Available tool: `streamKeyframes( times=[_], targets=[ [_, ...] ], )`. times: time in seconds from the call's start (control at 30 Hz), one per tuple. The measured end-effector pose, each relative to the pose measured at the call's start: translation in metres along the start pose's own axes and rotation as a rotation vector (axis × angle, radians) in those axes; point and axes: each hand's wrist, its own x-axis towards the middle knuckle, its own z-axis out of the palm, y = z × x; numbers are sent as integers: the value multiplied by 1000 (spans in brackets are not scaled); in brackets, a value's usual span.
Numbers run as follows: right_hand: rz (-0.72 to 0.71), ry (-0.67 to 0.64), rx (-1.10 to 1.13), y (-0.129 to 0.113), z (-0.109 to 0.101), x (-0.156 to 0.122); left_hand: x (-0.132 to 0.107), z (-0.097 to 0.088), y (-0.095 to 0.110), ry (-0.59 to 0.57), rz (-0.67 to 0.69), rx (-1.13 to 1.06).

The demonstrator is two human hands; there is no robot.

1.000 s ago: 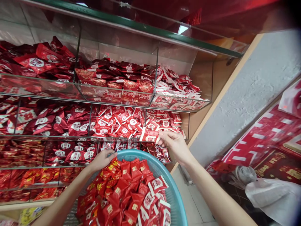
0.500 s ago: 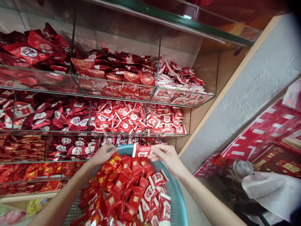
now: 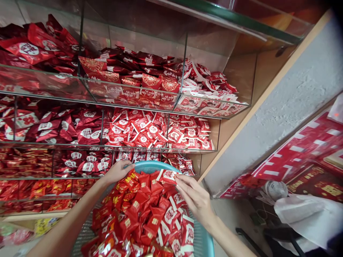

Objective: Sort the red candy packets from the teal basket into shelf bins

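Note:
A teal plastic basket (image 3: 205, 235) is piled with small red candy packets (image 3: 144, 207), some with gold print and others with white ends. My left hand (image 3: 118, 172) is closed over the far left of its rim. Between the thumb and fingers of my right hand (image 3: 195, 196) is a red and white candy packet (image 3: 166, 175), just above the heap near the far right rim. The lower part of the basket is out of sight beneath the packets.
Glass-fronted shelves (image 3: 128, 103) divided into bins of red packets rise ahead. On the right are a wooden side panel (image 3: 235, 132), a rough grey wall (image 3: 294, 96), red boxes (image 3: 316, 178) and a white cloth or bag (image 3: 302, 214).
My right hand has lowered with the candy packet, from level with the far rim to just over the heap. My left hand stays on the rim. The view has shifted slightly.

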Motion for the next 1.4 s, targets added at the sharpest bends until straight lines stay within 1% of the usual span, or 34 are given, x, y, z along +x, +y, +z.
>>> streamKeyframes(
  times=[0.1, 0.2, 0.27, 0.4, 0.5, 0.57, 0.83, 1.0, 1.07, 1.23, 1.4],
  targets=[
    [165, -38, 138, -6, -7, 2, 1, 0, 0, -13, -4, -4],
    [301, -147, 244, -11, -18, -2, 1, 1, 0, -14, -5, -14],
    [343, -246, 285, -14, -27, -7, 0, 1, 0, -7, -5, -22],
    [382, -437, 312, -25, -41, -23, -1, 1, 2, 7, -12, -33],
    [380, -589, 305, -36, -47, -33, -1, 0, 4, 14, -18, -39],
    [381, -656, 298, -41, -48, -38, -1, 0, 5, 17, -19, -43],
    [361, -767, 304, -50, -44, -45, -4, 2, 3, 11, -32, -61],
    [314, -977, 352, -53, -50, -42, -4, 3, -1, 5, -51, -68],
    [285, -1034, 346, -52, -50, -41, -4, 4, -2, 4, -56, -69],
    [210, -1093, 328, -44, -43, -38, -5, 4, -3, -3, -58, -65],
    [142, -1122, 306, -44, -40, -26, -4, 4, -6, -14, -46, -42]
  ],
)
